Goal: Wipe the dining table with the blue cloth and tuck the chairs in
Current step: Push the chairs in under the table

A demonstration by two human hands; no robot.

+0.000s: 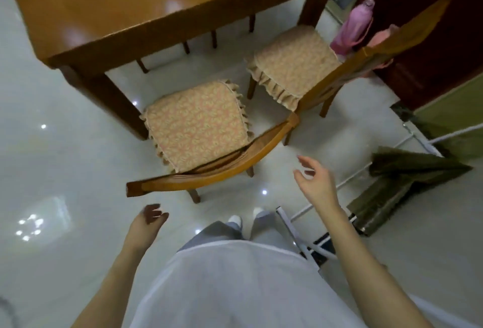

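Gleaming pale tiled floor (65, 144), wooden dining table (117, 0), two cushioned chairs (198, 129) pulled out

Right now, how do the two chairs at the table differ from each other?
The near chair stands close to both hands, beside the table leg; the far chair stands further along the table. The far chair has pink cloth over its backrest; the near chair's backrest is bare. Both are wooden, wear the same frilled floral cushion, and are not tucked in.
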